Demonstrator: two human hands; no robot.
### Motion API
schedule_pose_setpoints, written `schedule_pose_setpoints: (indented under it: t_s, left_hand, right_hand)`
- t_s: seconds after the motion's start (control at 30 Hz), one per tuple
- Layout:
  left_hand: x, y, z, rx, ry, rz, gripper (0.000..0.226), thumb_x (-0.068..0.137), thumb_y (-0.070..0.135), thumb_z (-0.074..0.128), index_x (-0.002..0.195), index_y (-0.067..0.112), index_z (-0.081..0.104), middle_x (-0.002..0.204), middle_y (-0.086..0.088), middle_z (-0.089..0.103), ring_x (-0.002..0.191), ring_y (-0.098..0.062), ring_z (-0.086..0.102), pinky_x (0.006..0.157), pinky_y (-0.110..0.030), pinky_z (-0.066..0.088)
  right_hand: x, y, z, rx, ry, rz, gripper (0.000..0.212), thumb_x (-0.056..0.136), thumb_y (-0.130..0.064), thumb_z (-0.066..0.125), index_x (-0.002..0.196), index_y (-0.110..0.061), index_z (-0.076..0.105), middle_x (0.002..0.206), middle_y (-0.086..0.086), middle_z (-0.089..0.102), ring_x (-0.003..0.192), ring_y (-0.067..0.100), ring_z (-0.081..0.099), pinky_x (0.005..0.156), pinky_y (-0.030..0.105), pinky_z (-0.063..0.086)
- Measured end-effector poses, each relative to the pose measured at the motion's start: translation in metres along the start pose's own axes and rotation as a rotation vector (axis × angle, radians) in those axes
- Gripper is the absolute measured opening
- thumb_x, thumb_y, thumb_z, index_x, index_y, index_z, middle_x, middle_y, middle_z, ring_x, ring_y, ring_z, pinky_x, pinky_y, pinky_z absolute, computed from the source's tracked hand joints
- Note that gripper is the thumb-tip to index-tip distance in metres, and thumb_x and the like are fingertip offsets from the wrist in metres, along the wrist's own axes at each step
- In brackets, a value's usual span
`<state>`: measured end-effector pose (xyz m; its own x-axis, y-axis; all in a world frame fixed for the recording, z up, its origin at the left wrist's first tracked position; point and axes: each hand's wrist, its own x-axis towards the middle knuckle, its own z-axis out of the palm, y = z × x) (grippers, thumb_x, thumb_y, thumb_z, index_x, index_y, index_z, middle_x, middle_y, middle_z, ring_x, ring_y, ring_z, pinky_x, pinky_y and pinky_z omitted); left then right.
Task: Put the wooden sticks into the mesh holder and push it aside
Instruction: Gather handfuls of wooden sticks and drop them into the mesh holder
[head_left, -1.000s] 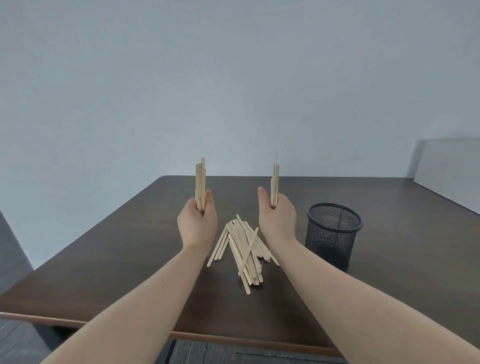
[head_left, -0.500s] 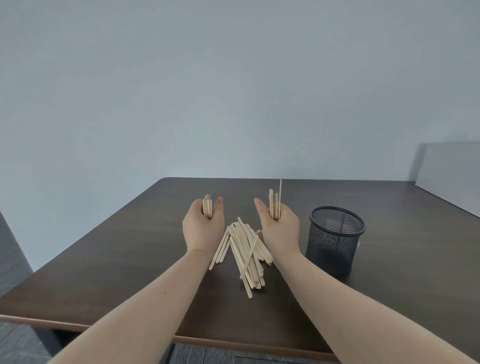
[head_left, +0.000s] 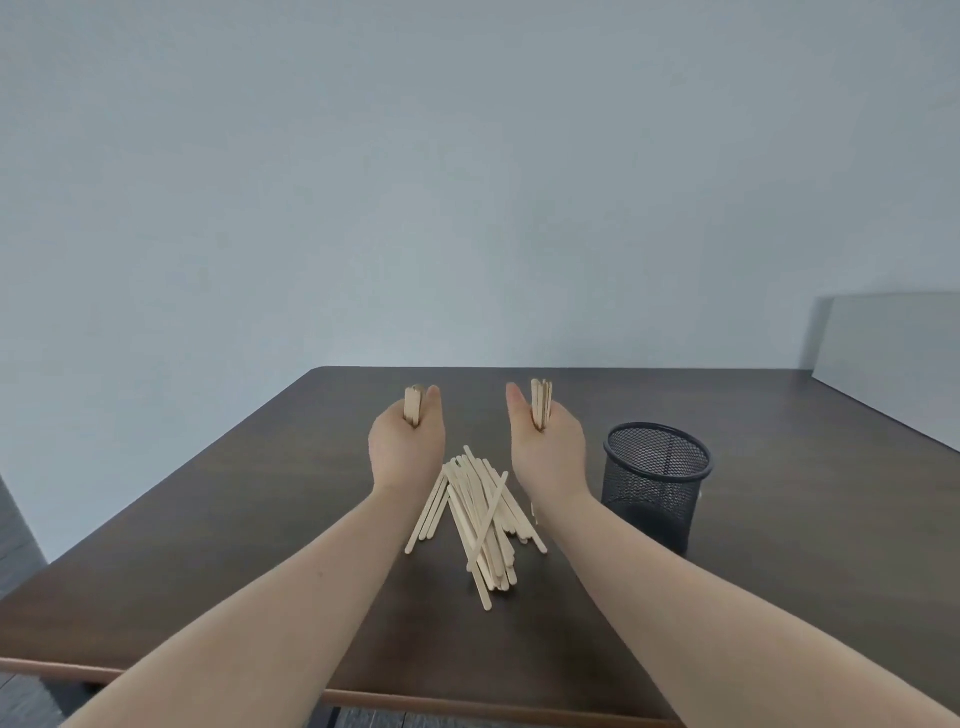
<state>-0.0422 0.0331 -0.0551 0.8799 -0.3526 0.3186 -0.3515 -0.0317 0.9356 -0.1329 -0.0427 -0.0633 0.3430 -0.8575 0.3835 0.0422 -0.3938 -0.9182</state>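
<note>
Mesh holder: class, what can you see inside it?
No sticks rise above the rim of the mesh holder. Through the mesh it looks dark and empty, though its floor is hidden by the near wall.

Dark brown table (head_left: 208, 519) against plain pale grey-blue wall (head_left: 467, 182).

I see pale blond wooden sticks (head_left: 480, 514) piled centre; black mesh holder (head_left: 655, 480) right, fine grid pattern; table (head_left: 234, 519) dark brown, lighter reddish-brown near edge; wall (head_left: 467, 182) far, plain pale grey-blue; pale grey panel (head_left: 893, 338) far right
</note>
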Motion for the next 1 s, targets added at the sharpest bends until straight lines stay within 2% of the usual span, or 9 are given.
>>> schedule_pose_setpoints:
  t_s: [0.17,0.27,0.37,0.5,0.6,0.73,0.87,0.93,1.0]
  left_hand:
    - [0.012,0.056,0.022,-0.197,-0.108,-0.022,0.048,0.090,0.033,0.051,0.056,0.020,0.019,0.054,0.001,0.023,0.048,-0.016,0.020,0.049,-0.026,0.022]
    - [0.008,0.088,0.050,-0.304,-0.252,-0.018,0.044,0.090,0.036,0.051,0.058,0.021,0.024,0.053,0.001,0.025,0.044,-0.016,0.023,0.046,-0.024,0.025]
    - [-0.008,0.112,0.084,-0.373,-0.404,-0.024,0.045,0.094,0.035,0.049,0.059,0.019,0.025,0.050,0.001,0.025,0.038,-0.013,0.024,0.041,-0.020,0.025]
    - [-0.030,0.121,0.125,-0.331,-0.516,-0.030,0.046,0.096,0.040,0.046,0.059,0.018,0.029,0.047,0.002,0.031,0.034,-0.013,0.029,0.043,-0.022,0.027]
    - [-0.040,0.112,0.143,-0.264,-0.531,-0.001,0.047,0.097,0.041,0.044,0.059,0.016,0.035,0.049,0.000,0.038,0.030,-0.010,0.039,0.047,-0.024,0.034]
    - [-0.043,0.098,0.151,-0.198,-0.526,-0.023,0.046,0.095,0.042,0.047,0.058,0.015,0.043,0.051,-0.003,0.045,0.044,-0.018,0.040,0.056,-0.029,0.037]
    - [-0.041,0.089,0.149,-0.130,-0.501,0.003,0.045,0.093,0.043,0.050,0.057,0.018,0.041,0.052,0.000,0.041,0.053,-0.020,0.040,0.062,-0.032,0.037]
    - [-0.040,0.088,0.148,-0.081,-0.468,0.048,0.040,0.093,0.042,0.050,0.063,0.017,0.042,0.057,0.001,0.047,0.061,-0.022,0.048,0.063,-0.031,0.039]
    - [-0.039,0.088,0.147,-0.036,-0.429,0.088,0.030,0.093,0.041,0.052,0.076,0.016,0.049,0.069,0.004,0.055,0.073,-0.019,0.056,0.068,-0.029,0.043]
  right_hand:
    - [0.035,-0.042,-0.032,0.142,0.068,0.001,0.053,0.092,-0.042,0.054,0.057,-0.019,0.021,0.054,-0.001,0.025,0.052,0.019,0.025,0.056,0.034,0.027]
    - [0.061,-0.055,-0.065,0.156,0.071,0.022,0.050,0.091,-0.042,0.054,0.058,-0.020,0.023,0.054,0.000,0.025,0.048,0.018,0.023,0.049,0.028,0.028]
    - [0.076,-0.050,-0.097,0.115,0.063,0.061,0.049,0.091,-0.041,0.054,0.059,-0.021,0.024,0.054,-0.001,0.024,0.041,0.016,0.023,0.042,0.025,0.025]
    - [0.079,-0.029,-0.126,0.078,0.069,0.115,0.046,0.093,-0.039,0.053,0.058,-0.019,0.030,0.050,-0.001,0.030,0.035,0.015,0.032,0.044,0.028,0.029]
    - [0.079,-0.016,-0.131,0.082,0.038,0.116,0.043,0.094,-0.039,0.051,0.060,-0.018,0.037,0.051,-0.001,0.037,0.041,0.015,0.035,0.044,0.026,0.029]
    - [0.076,-0.012,-0.128,0.157,-0.031,0.168,0.038,0.097,-0.033,0.049,0.063,-0.016,0.045,0.048,-0.001,0.039,0.036,0.012,0.032,0.039,0.021,0.026]
    - [0.079,-0.007,-0.127,0.063,-0.046,0.165,0.030,0.096,-0.035,0.048,0.079,-0.011,0.050,0.054,0.000,0.040,0.041,0.013,0.036,0.041,0.021,0.032]
    - [0.079,-0.005,-0.126,0.050,-0.033,0.150,0.029,0.096,-0.034,0.049,0.079,-0.010,0.048,0.060,0.004,0.045,0.045,0.016,0.042,0.046,0.026,0.040]
    - [0.078,-0.005,-0.126,0.033,0.010,0.131,0.027,0.095,-0.033,0.051,0.086,-0.008,0.052,0.069,0.007,0.059,0.056,0.017,0.057,0.059,0.030,0.050]
